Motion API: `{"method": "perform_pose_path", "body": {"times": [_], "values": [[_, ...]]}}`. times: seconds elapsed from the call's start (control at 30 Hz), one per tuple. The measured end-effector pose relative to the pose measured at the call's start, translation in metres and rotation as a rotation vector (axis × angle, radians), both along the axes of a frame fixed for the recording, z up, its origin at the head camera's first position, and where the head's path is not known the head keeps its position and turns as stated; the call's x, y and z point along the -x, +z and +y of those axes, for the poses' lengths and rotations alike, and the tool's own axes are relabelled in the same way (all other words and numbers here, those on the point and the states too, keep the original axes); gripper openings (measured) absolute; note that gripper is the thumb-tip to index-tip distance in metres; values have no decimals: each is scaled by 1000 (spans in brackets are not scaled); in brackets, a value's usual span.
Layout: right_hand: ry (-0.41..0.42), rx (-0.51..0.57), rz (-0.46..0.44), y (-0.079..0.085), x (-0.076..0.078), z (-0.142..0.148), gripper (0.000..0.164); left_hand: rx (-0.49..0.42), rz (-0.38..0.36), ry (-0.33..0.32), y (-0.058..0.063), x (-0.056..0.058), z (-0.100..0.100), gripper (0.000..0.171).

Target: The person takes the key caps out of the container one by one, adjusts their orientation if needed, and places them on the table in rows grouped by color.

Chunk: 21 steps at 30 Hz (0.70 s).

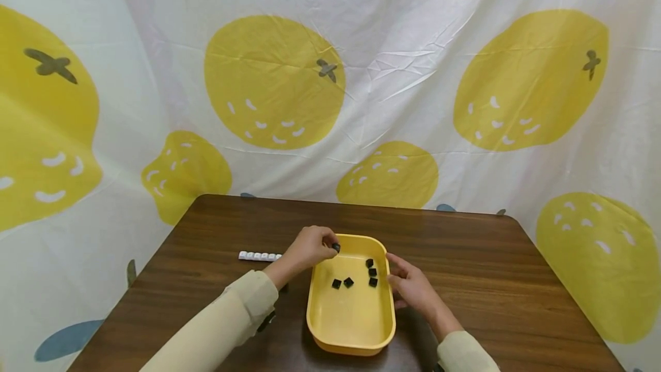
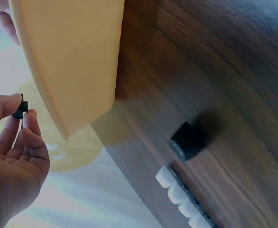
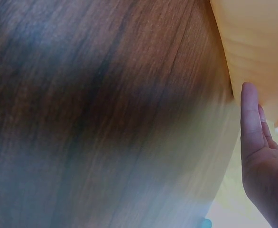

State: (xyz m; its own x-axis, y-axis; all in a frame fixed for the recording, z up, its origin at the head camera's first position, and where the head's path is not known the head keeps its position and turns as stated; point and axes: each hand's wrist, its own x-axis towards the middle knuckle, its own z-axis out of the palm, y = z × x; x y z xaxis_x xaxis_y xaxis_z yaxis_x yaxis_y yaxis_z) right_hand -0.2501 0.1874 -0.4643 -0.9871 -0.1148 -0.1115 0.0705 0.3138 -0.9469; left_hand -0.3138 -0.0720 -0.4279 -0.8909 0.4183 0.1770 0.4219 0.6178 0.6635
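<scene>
My left hand (image 1: 310, 244) pinches a black keycap (image 2: 20, 109) between thumb and fingertips, over the far left corner of the yellow tray (image 1: 351, 347). Several black keycaps (image 1: 373, 282) lie inside that tray, some in a short line by its right wall, and a pair near the middle. On the tray's right side, my right hand (image 1: 413, 287) rests at the rim. Its fingers (image 3: 250, 116) stretch out straight along the outer wall. To the left, a row of white keycaps (image 1: 258, 256) is partly hidden by my left wrist.
A lone black keycap (image 2: 187, 141) lies on the brown wooden table (image 1: 490, 280) between the tray and the white row. Behind the table hangs a white curtain (image 1: 392, 96) with yellow lemon prints.
</scene>
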Motion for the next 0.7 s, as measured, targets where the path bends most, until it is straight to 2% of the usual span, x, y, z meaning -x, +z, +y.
{"method": "perform_pose_path", "body": {"times": [0.2, 0.4, 0.7], "values": [[1, 1, -2, -2, 1, 1, 53, -42, -46, 16, -3, -3, -19, 12], [-2, -11, 7, -1, 1, 1, 52, -84, -57, 34, -4, -8, -43, 17], [-5, -22, 0, -1, 1, 1, 52, -150, -79, 84, -10, -18, -83, 16]]}}
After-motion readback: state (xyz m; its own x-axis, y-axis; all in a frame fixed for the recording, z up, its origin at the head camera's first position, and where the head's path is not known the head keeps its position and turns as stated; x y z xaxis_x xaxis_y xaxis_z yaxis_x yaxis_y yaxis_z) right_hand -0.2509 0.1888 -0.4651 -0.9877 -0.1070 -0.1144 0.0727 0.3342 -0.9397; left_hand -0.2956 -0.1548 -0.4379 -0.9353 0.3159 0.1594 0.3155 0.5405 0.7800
